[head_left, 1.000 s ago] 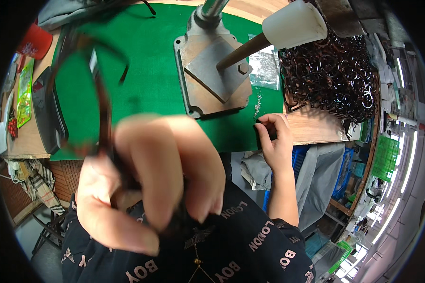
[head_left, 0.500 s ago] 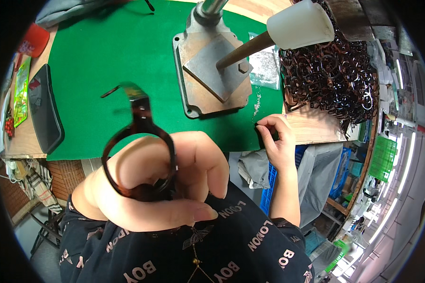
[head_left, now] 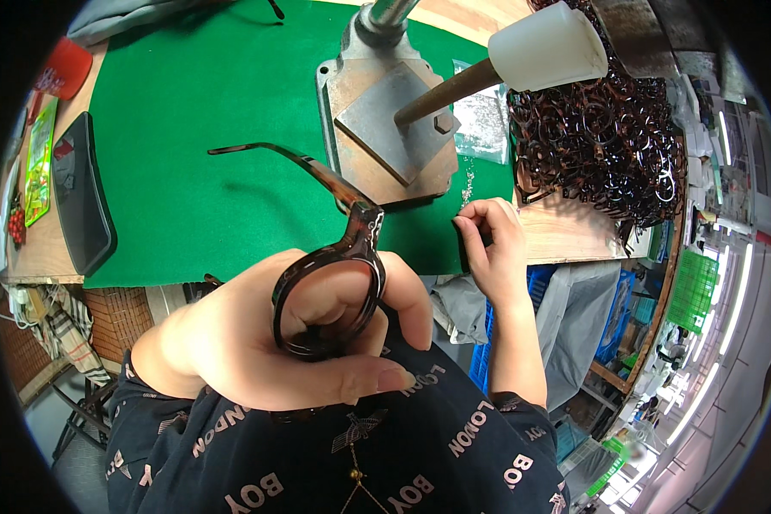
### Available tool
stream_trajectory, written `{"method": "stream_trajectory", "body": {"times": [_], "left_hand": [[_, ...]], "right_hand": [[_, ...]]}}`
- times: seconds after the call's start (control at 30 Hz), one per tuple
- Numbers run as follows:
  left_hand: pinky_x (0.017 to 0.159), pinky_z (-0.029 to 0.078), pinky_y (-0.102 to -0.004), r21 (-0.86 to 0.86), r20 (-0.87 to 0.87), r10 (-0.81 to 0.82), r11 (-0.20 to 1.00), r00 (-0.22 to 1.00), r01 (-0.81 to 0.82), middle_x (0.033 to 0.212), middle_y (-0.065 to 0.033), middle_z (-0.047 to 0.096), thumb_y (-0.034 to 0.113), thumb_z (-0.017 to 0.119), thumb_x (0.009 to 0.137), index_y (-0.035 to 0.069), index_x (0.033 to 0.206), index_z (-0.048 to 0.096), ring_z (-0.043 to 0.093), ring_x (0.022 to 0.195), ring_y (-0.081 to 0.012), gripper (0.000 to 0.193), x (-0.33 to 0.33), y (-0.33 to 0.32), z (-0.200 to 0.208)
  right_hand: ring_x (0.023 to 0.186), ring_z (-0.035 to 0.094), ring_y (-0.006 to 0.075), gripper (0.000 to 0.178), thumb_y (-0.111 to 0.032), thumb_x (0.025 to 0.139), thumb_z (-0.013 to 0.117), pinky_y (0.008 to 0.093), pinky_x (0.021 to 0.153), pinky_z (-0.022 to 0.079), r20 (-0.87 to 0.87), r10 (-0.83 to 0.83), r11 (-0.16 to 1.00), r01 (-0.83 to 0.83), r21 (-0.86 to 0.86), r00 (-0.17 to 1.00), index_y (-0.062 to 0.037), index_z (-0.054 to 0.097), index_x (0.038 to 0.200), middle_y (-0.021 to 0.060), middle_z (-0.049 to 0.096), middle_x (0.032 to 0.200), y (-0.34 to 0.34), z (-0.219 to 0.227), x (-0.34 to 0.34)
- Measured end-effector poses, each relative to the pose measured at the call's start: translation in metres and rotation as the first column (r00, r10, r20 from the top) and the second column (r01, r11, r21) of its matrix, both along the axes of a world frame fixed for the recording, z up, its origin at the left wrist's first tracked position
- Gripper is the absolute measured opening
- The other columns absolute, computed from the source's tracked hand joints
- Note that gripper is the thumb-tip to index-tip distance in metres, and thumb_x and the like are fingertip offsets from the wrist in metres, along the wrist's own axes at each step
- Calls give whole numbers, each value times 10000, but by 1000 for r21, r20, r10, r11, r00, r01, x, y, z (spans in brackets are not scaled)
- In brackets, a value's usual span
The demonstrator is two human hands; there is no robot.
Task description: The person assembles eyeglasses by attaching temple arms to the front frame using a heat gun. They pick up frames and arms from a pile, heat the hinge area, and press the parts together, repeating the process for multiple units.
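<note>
A worker's left hand (head_left: 240, 351) holds a dark tortoiseshell glasses frame (head_left: 365, 230) in the lower middle of the picture, one rim facing up and one arm reaching toward the upper left above a green mat (head_left: 171, 206). The grip is closed: curled fingers show through the rim, the thumb lies along its lower side, and the far half of the frame is hidden behind the hand.

Right of center, the right hand (head_left: 499, 248) rests at the mat's front edge, just below a thin trail of small shiny bits (head_left: 468, 184). Thumb and forefinger are drawn close together at the tips; whether they pinch one of the bits cannot be told from this angle.

The step in hand appears to be readying a single frame with one hand while the other attends to the small pieces. The next move would seem to call for a steady left hold and a fine, light pinch on the right, since pieces so small could easily slip or scatter.

At upper center stands a metal press (head_left: 351, 171) with a white-knobbed lever (head_left: 445, 94), beside a clear plastic bag (head_left: 481, 128). A heap of similar dark frames (head_left: 600, 137) fills the upper right.
</note>
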State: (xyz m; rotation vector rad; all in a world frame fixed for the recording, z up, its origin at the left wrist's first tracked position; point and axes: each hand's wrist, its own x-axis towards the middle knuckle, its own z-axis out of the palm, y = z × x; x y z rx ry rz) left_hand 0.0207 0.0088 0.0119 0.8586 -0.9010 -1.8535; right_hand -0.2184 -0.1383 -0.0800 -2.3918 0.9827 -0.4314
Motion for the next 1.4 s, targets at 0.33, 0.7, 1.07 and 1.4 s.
{"method": "stream_trajectory", "body": {"times": [0.33, 0.7, 1.07, 1.4], "left_hand": [[466, 370, -169, -39, -1, -20, 999, 1000, 20, 606, -26, 586, -9, 642, 787, -26, 949, 540, 575, 521, -75, 193, -2, -1, -6], [481, 390, -186, -48, 16, -50, 998, 999, 51, 616, -21, 569, -4, 605, 819, -33, 946, 533, 583, 544, -83, 149, -8, -4, -7], [518, 379, -190, -37, -178, -147, 989, 973, 142, 627, -4, 554, 158, 531, 903, 16, 922, 499, 549, 537, -75, 146, -12, 0, -16], [508, 402, -192, -73, -136, -100, 993, 986, 91, 696, -5, 522, 123, 511, 893, 18, 844, 502, 566, 536, -86, 116, -9, 5, -15]], "right_hand": [[698, 537, 215, 96, 7, 745, 640, 299, 616, 431, 94, -11, 996, 2, 94, 995, -24, 580, 813, 88, 552, 784, 1, -1, -12], [746, 512, 316, 75, -15, 773, 598, 386, 680, 411, -123, 49, 979, -72, -191, 991, -31, 540, 817, 125, 533, 774, 11, 9, 8], [701, 584, 254, 93, -63, 808, 609, 319, 637, 461, 608, 365, 853, -515, 86, 706, -13, 532, 826, 128, 584, 779, 26, 74, 81], [721, 609, 268, 86, 13, 752, 638, 334, 642, 487, 621, 371, 841, -533, 91, 690, 19, 561, 791, 130, 605, 757, 30, 80, 93]]}}
